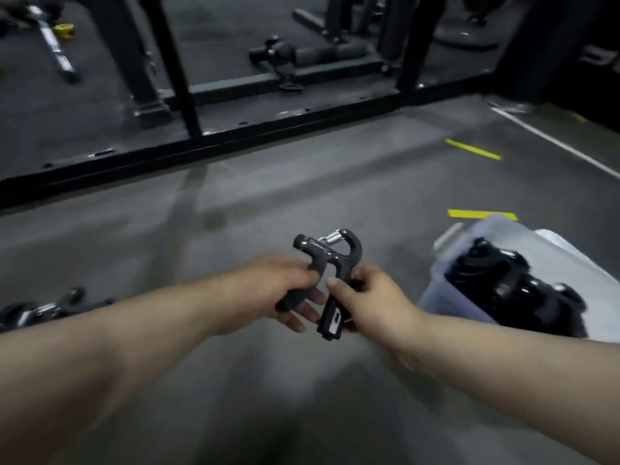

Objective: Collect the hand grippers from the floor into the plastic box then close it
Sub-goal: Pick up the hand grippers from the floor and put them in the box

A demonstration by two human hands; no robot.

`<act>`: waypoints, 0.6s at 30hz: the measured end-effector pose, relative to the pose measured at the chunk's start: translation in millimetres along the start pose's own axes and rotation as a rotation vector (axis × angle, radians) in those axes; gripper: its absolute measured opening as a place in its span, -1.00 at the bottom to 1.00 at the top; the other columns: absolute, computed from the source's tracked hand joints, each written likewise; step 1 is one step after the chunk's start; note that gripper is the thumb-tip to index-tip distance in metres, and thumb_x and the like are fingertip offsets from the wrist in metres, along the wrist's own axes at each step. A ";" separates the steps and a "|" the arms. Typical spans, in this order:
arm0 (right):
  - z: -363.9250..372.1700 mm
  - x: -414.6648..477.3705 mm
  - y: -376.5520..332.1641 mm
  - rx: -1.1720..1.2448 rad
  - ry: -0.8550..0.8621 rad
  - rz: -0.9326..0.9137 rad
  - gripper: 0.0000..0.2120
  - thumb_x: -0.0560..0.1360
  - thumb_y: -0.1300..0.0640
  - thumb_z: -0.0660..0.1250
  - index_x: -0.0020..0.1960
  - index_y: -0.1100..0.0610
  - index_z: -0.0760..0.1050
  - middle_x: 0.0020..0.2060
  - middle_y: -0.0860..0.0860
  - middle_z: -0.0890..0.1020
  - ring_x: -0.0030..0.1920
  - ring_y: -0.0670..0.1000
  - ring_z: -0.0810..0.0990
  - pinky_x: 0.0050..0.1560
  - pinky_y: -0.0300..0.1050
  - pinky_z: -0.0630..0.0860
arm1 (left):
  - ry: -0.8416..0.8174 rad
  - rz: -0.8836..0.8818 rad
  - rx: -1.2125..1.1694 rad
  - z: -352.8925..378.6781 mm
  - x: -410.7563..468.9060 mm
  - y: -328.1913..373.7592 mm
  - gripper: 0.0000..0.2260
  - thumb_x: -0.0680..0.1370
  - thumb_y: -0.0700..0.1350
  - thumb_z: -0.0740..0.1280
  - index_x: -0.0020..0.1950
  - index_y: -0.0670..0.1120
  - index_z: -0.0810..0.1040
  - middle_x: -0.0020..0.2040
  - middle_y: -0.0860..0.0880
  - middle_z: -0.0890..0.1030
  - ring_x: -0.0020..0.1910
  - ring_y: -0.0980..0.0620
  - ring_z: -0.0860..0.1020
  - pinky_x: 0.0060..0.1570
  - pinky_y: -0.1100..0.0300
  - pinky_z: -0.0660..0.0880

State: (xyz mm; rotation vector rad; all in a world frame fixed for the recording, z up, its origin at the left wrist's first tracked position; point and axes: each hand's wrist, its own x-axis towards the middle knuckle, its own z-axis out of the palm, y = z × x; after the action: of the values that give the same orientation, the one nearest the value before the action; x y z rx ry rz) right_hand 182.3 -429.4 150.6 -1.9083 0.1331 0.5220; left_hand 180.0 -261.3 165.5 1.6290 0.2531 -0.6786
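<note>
Grey floor [235,380], dim light, head view only. Both bare forearms reached forward, the hands meeting over the floor.

Between the hands, held up off the floor, was one dark hand gripper [327,263]. Its spring end pointed away from the person and its two handles splayed back toward them.
- Left hand [285,290]: wrapped round the left handle, thumb over the top, fingers curled beneath, a couple of them only loosely bent.
- Right hand [365,297]: pinched the other handle, the one with a small pale window, thumb on its inner face, fingers behind.

Just to the right of the right hand, a translucent plastic box [496,229] sat on the floor with its top open. Inside lay a heap of stored grippers [516,286], black and too blurred to count.

Well out to the left of the left forearm, loose grippers [43,308] lay on the floor, also blurred.

Ahead of both hands a black steel frame [235,129] ran across the floor. Ahead of the right hand were yellow tape marks [473,149] and a white line [553,142].
</note>
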 end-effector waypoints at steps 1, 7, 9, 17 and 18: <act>-9.3 0.0 4.4 0.019 0.081 -0.014 -0.78 0.55 -0.01 0.35 -0.07 0.15 0.46 -0.24 0.08 0.59 -0.23 0.07 0.62 -0.12 0.16 0.66 | 0.017 0.034 0.105 12.0 7.9 6.3 -0.83 0.62 -0.22 0.23 0.14 -0.22 0.55 -0.04 -0.20 0.66 -0.20 -0.13 0.63 -0.25 0.05 0.58; -52.8 -2.5 9.7 0.227 0.237 -0.006 -0.86 0.59 0.04 0.23 0.12 0.04 0.41 -0.02 0.04 0.64 -0.02 0.04 0.63 0.12 0.05 0.58 | 0.185 0.247 0.201 75.3 49.6 46.0 -0.88 0.56 -0.31 0.31 0.01 -0.17 0.60 -0.23 -0.15 0.63 -0.34 -0.06 0.56 -0.32 0.12 0.50; -61.8 1.5 6.8 0.349 0.254 0.016 -0.83 0.55 -0.01 0.24 0.12 -0.02 0.38 0.04 0.01 0.63 0.05 0.04 0.62 0.16 0.07 0.56 | 0.210 0.302 0.159 95.8 59.0 58.6 -0.87 0.56 -0.33 0.31 0.04 -0.18 0.60 -0.29 -0.10 0.63 -0.39 -0.03 0.56 -0.33 0.14 0.48; -127.1 4.0 24.2 0.503 0.479 -0.003 -0.80 0.57 0.11 0.24 0.18 0.02 0.38 -0.16 -0.01 0.60 -0.17 -0.01 0.58 -0.03 -0.04 0.55 | 0.156 0.314 0.390 148.2 98.3 86.6 -0.86 0.61 -0.13 0.28 0.06 -0.05 0.64 -0.22 -0.05 0.59 -0.27 -0.01 0.50 -0.26 0.16 0.47; -134.1 3.3 27.6 0.494 0.493 -0.006 -0.80 0.57 0.11 0.25 0.19 0.04 0.37 -0.17 -0.02 0.59 -0.18 -0.02 0.58 -0.04 -0.05 0.55 | 0.155 0.327 0.415 155.5 103.9 85.9 -0.85 0.61 -0.12 0.28 0.03 -0.03 0.65 -0.27 0.00 0.56 -0.29 0.02 0.48 -0.24 0.17 0.45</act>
State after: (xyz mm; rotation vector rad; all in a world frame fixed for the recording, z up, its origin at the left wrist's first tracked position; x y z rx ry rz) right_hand 215.5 -561.5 166.3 -1.5119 0.5259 -0.0056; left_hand 264.7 -448.7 173.0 2.0649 -0.0502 -0.3671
